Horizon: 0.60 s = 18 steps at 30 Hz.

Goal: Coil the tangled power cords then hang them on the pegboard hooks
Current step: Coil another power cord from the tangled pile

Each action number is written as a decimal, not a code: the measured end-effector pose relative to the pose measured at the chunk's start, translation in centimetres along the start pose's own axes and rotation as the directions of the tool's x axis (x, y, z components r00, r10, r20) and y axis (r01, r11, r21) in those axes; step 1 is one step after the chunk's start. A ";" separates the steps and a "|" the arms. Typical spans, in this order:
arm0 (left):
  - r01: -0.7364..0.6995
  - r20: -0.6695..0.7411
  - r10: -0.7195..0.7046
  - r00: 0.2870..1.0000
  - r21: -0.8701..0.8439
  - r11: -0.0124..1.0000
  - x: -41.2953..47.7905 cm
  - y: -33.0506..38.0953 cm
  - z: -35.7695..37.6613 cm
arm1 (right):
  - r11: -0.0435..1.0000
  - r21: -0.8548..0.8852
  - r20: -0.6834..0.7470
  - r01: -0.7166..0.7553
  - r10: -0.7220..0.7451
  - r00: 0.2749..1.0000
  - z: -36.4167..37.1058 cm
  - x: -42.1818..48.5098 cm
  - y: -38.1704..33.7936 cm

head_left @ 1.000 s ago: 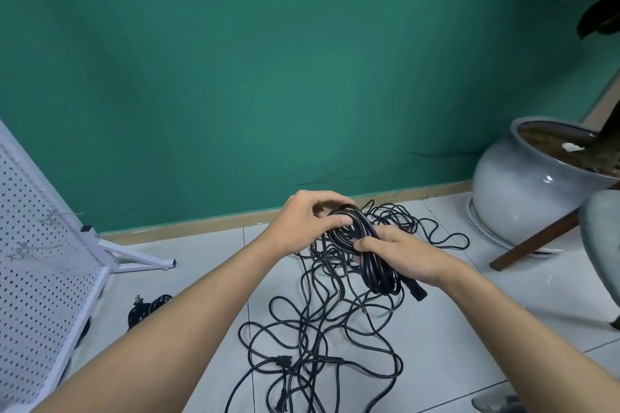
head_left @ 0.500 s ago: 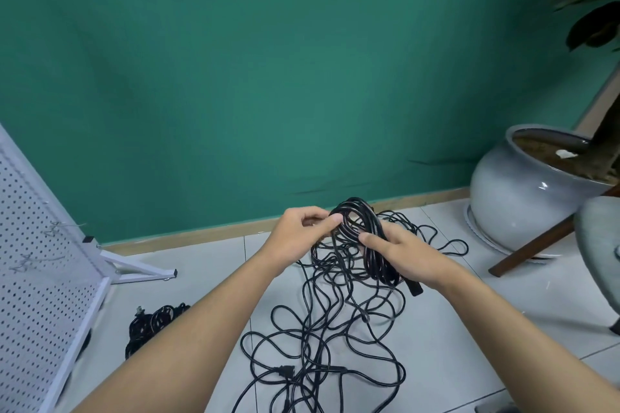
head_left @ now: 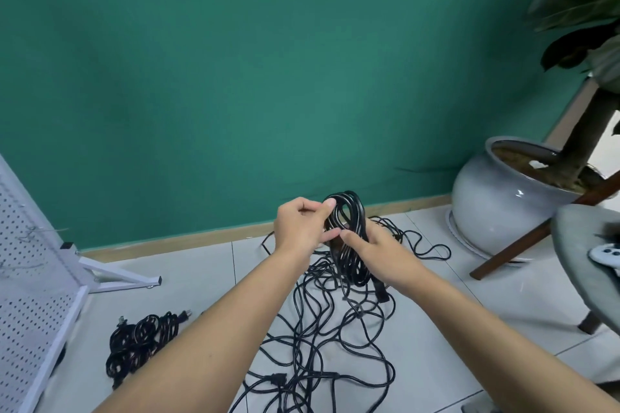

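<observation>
Plainly, everything turns on how the narrow oval coil of black power cord (head_left: 352, 211) lies between the two hands. It is held in the air above the pale tiled floor (head_left: 208, 278), its long axis running from the low, near end at the right hand (head_left: 382, 255) up and away to the high, far end at the left hand (head_left: 298, 228). The left hand pinches the strands of the top loop between thumb and fingers. The right hand grips the lower half, with a black plug end (head_left: 382, 293) hanging just below it. Cord seems to trail from the coil's foot into the loose black tangle of cords (head_left: 322, 339) on the tiles, so the slack lies below, nearer the right hand. The white perforated metal pegboard (head_left: 27, 295) with its thin wire hooks (head_left: 37, 231) stands well apart to the left, on the left hand's side, and a wound black cord bundle (head_left: 141, 342) lies near its foot.
</observation>
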State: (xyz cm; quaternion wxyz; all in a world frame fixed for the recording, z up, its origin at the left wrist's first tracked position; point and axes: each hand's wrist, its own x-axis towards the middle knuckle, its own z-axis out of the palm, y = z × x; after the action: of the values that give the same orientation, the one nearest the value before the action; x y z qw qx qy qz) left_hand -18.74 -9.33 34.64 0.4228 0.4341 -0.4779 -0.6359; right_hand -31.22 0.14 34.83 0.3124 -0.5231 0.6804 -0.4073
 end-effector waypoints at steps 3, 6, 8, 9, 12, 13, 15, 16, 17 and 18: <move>-0.032 0.006 0.031 0.999 0.058 0.998 0.3 0.0 -0.4 | 0.998 0.048 0.017 -0.049 0.048 0.999 0.3 -0.2 -0.1; -0.200 0.036 0.202 0.979 0.383 0.902 -0.4 0.3 -0.9 | 0.994 0.076 0.023 -0.083 0.082 0.996 -0.3 -0.9 0.3; -0.240 0.087 0.225 0.970 0.448 0.862 -0.8 0.3 -0.8 | 0.997 0.018 0.018 -0.076 0.075 0.997 -0.9 -1.3 0.8; -0.235 0.102 0.212 0.972 0.448 0.862 -1.0 0.3 -0.7 | 0.998 -0.012 0.022 -0.063 0.063 0.998 -1.0 -1.4 1.1; -0.166 0.097 0.139 0.986 0.399 0.902 -1.1 0.1 -0.6 | 0.998 -0.024 0.051 -0.056 0.057 0.997 -1.0 -1.5 2.2; -0.138 0.089 0.113 0.990 0.374 0.917 -1.1 0.0 -0.6 | 0.999 -0.001 0.062 -0.052 0.052 0.997 -1.0 -1.4 2.3; -0.089 0.080 0.068 0.994 0.304 0.948 -1.1 -0.1 -0.6 | 0.990 0.117 0.095 -0.081 0.070 0.993 -1.1 -1.0 2.2; -0.081 0.083 0.061 0.995 0.268 0.960 -1.1 -0.3 -0.7 | 0.980 0.168 0.115 -0.103 0.084 0.990 -1.1 -0.8 2.0; -0.087 0.089 0.067 0.994 0.242 0.966 -1.1 -0.4 -0.7 | 0.974 0.196 0.121 -0.114 0.092 0.988 -1.2 -0.6 1.9; -0.100 0.097 0.080 0.992 0.224 0.969 -1.1 -0.4 -0.7 | 0.973 0.198 0.116 -0.116 0.094 0.989 -1.3 -0.4 1.9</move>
State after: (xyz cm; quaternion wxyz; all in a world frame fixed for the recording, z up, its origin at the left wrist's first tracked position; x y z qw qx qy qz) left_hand -17.86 -8.34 34.28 0.3772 0.4296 -0.5851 -0.5752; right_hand -33.06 1.09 33.72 0.4213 -0.4725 0.6440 -0.4295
